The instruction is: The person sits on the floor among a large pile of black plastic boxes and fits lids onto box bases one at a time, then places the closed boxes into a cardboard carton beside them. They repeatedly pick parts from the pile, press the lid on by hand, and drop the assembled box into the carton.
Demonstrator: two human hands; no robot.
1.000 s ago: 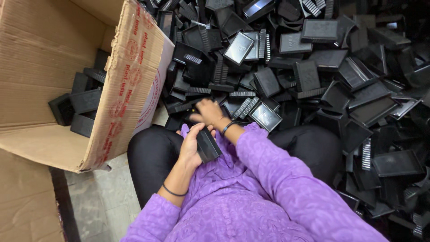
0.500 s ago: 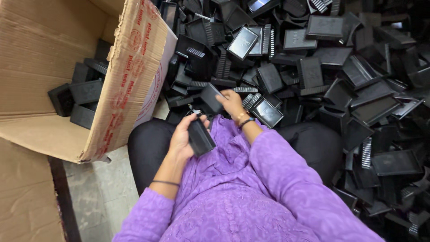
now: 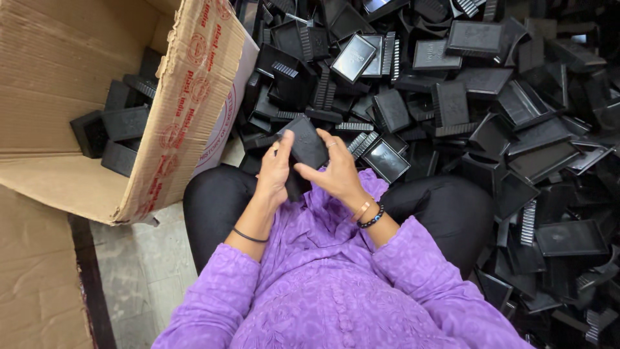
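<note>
A black plastic piece (image 3: 305, 143) sits gripped between left hand (image 3: 274, 173) and right hand (image 3: 336, 173).

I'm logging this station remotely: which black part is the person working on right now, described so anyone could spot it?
Start at the open cardboard box on the left, then move right to the person's lap in front of the big pile of black plastic parts. The black rectangular piece sits between the left hand and right hand. Unlike the others, it is lifted off the pile and gripped by both hands.

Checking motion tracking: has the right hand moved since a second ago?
Yes. The right hand has drawn back from the pile of black parts toward the lap, joining the left hand on one black part.
</note>
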